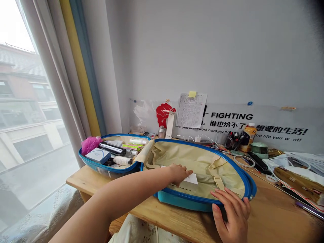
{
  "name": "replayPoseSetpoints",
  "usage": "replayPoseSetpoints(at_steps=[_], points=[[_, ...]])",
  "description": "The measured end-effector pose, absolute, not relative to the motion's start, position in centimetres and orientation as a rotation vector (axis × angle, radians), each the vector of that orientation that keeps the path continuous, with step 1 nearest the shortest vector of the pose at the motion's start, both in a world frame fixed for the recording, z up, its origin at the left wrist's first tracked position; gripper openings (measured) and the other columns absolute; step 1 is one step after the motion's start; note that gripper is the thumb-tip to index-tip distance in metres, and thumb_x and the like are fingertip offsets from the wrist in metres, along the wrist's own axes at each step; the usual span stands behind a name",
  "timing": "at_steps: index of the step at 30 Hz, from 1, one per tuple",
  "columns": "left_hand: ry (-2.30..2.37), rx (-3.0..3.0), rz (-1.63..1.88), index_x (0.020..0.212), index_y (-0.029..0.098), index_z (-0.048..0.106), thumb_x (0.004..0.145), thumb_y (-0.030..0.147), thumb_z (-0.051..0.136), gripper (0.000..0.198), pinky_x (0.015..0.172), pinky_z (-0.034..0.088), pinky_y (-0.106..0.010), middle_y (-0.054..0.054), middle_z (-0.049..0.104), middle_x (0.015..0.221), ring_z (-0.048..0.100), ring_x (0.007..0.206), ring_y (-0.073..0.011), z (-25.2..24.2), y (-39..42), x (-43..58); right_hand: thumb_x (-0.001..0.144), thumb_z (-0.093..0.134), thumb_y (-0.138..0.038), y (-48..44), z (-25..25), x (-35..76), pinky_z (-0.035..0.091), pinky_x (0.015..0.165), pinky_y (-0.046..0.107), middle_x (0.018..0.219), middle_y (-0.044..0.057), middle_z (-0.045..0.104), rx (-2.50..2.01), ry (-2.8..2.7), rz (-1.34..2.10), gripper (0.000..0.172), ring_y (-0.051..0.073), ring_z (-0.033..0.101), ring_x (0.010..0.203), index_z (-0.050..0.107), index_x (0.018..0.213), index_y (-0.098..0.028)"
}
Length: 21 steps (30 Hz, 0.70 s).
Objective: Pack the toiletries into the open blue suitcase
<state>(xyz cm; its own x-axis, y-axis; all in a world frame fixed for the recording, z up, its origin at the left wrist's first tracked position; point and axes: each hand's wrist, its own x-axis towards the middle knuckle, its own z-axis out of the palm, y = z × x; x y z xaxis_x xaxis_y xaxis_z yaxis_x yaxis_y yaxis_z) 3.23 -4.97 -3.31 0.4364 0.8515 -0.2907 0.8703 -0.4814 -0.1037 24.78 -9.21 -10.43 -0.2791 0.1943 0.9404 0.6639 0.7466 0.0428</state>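
A blue suitcase [187, 202] with a cream lining lies opened out on the wooden table. My left hand [181, 173] reaches into its right half and spans a flat white box [191, 182] low in the lining, thumb on the near side and fingers across the top. Part of the box is hidden under the hand. On the near right rim rests my right hand [232, 211], fingers spread and holding nothing. A cream strap with a buckle [218, 180] lies inside, just beyond the right fingertips.
The suitcase's left half holds a pink bath puff [91, 145], a blue-and-white box [98, 156], a black cylinder [112, 148] and several tubes. Along the back right stand an orange bottle [248, 136] and a green jar [259, 150], with cables and a brown pouch [298, 182].
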Motion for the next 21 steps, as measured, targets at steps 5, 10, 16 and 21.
replayPoseSetpoints(at_steps=[5,10,16,21], points=[[1.634,2.609,-0.311,0.151,0.02,0.026,0.077,0.041,0.071,0.089,0.096,0.048,-0.04,-0.016,0.051,0.141,0.051,0.127,-0.0315,-1.4,-6.1,2.3,0.094,0.042,-0.031,-9.2,-10.4,24.7,0.023,0.107,0.049,0.092,0.007,0.066,-0.656,-1.834,-0.547,0.021,0.025,0.057,0.103,0.06,0.1,-0.022],[1.934,2.603,0.047,0.148,0.024,0.031,0.099,0.036,0.038,0.052,0.11,0.035,-0.031,-0.006,0.047,0.146,0.041,0.135,-0.0203,2.3,-8.1,-3.7,0.092,0.043,-0.032,-9.0,-10.5,24.7,0.023,0.107,0.049,0.092,0.007,0.067,-0.666,-1.822,-0.536,0.021,0.025,0.057,0.102,0.06,0.1,-0.022],[2.553,2.16,-0.095,0.124,0.015,0.055,0.093,0.028,0.055,0.034,0.104,0.039,-0.051,-0.011,0.054,0.133,0.048,0.126,-0.0269,3.7,-12.3,-16.7,0.092,0.043,-0.031,-9.0,-10.3,24.6,0.024,0.107,0.05,0.089,0.007,0.066,-0.645,-1.822,-0.535,0.021,0.025,0.057,0.1,0.061,0.099,-0.022],[2.739,1.75,-0.398,0.122,0.018,0.058,0.083,0.024,0.065,0.039,0.099,0.042,-0.053,-0.012,0.054,0.133,0.05,0.123,-0.0306,3.3,-15.4,-24.5,0.092,0.044,-0.033,-9.0,-10.2,24.5,0.025,0.105,0.047,0.088,0.006,0.068,-0.638,-1.802,-0.524,0.021,0.024,0.059,0.098,0.062,0.097,-0.023]])
